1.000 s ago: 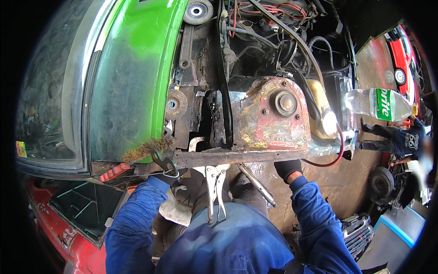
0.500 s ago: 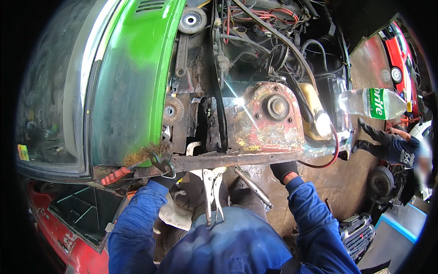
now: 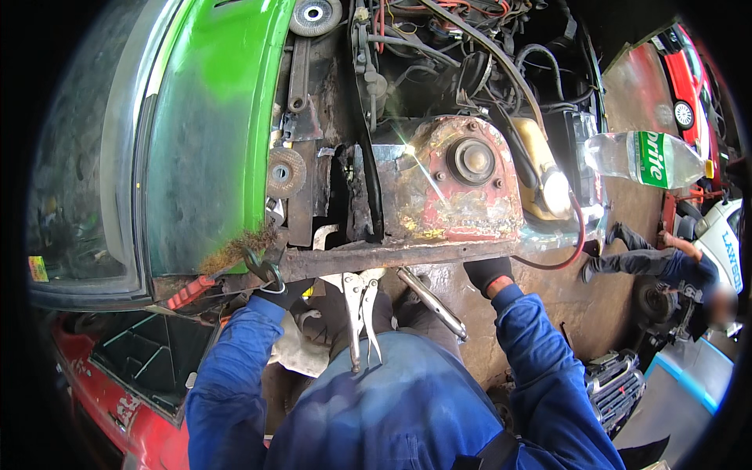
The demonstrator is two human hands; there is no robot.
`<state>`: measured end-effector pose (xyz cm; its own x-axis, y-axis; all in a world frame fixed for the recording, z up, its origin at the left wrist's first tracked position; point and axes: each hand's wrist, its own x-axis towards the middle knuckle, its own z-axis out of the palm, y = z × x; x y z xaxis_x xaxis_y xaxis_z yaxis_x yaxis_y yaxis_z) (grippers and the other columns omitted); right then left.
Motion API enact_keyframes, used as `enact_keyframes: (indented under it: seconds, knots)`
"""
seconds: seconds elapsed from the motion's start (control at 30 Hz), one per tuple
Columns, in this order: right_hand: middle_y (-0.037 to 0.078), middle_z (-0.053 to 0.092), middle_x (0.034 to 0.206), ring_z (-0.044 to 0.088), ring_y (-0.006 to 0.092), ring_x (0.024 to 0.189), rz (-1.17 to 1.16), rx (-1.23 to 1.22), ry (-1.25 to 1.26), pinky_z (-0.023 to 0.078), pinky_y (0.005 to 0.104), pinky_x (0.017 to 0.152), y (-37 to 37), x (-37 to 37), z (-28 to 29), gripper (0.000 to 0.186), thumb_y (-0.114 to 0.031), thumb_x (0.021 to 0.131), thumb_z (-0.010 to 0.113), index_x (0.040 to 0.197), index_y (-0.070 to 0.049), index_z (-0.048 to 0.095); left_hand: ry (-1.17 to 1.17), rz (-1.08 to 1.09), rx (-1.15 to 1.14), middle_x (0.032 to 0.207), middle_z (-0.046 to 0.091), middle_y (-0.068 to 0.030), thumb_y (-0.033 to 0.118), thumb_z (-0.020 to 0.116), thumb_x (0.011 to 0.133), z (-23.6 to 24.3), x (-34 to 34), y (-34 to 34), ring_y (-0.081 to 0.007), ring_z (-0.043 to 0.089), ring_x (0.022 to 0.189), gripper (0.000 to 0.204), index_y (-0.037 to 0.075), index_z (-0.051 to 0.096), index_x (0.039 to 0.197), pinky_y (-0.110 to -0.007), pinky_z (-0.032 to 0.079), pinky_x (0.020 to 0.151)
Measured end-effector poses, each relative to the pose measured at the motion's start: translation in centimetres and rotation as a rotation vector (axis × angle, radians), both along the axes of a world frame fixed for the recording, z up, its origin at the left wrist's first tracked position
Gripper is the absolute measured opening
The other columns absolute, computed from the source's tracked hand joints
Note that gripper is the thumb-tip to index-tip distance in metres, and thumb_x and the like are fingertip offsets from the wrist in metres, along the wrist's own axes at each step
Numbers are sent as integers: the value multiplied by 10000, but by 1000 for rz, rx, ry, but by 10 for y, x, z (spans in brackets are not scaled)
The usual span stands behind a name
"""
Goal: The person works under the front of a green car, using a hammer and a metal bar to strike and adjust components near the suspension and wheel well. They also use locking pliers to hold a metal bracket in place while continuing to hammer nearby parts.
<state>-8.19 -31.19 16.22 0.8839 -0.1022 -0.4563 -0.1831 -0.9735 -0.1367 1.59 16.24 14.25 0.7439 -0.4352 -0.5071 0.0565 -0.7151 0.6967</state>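
Note:
My left hand, in a black glove, is at the rusty metal edge of the car's inner wing, beside a dark looped metal piece. My right hand, gloved too, reaches under the same edge further right. The edge hides the fingers of both, so any grip is out of sight. Between them, locking pliers hang clamped on the edge, handles toward me. A second long-handled metal tool slants beside them. Behind the edge rises the worn red and bare-metal strut tower, with a bright glint on its left.
Abrasive discs and a spanner lie along the green panel. A bristly brush and a red handle are at left. A plastic bottle lies right of the engine bay; another person is beyond.
The whole view has shifted slightly, with the car parts now higher and further left. Both hands stay by the metal edge. The other person at the right has changed posture.

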Motion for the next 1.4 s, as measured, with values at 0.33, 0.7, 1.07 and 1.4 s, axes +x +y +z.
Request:
enact_keyframes:
  seconds: [0.33, 0.7, 1.07, 1.4]
  knots:
    - [179, 740, 1322, 678, 403, 1244, 95, -56, 47, 514, 523, 1082, -3, 4, 0, 362, -238, 1004, 552, 1278, -106, 748, -160, -74, 110, 1233, 781, -156, 441, 661, 989, -5, 2, 0, -386, 700, 1193, 395, 136, 793, 1204, -549, 497, 1083]
    - [216, 786, 935, 765, 432, 869, 62, -88, 94, 600, 551, 801, -3, -2, -2, 257, -224, 973, 590, 964, -77, 801, -595, -309, 412, 1270, 740, -215, 405, 648, 967, 9, 16, -12, -465, 654, 1233, 424, 127, 763, 1265, -610, 445, 1135]
    - [259, 787, 1013, 767, 455, 976, -52, -31, 109, 600, 538, 893, -12, 13, -3, 295, -241, 971, 592, 984, -38, 806, -465, -313, 471, 1341, 700, -253, 486, 755, 910, 59, 34, -40, -459, 652, 1271, 578, 92, 705, 1330, -562, 506, 1097]
    - [271, 786, 1021, 771, 450, 992, -17, -60, 114, 605, 531, 904, -12, 23, 0, 315, -233, 968, 571, 982, -38, 818, -596, -336, 411, 1308, 737, -216, 564, 750, 897, 62, 39, -44, -443, 680, 1227, 587, 130, 740, 1291, -549, 532, 1065]
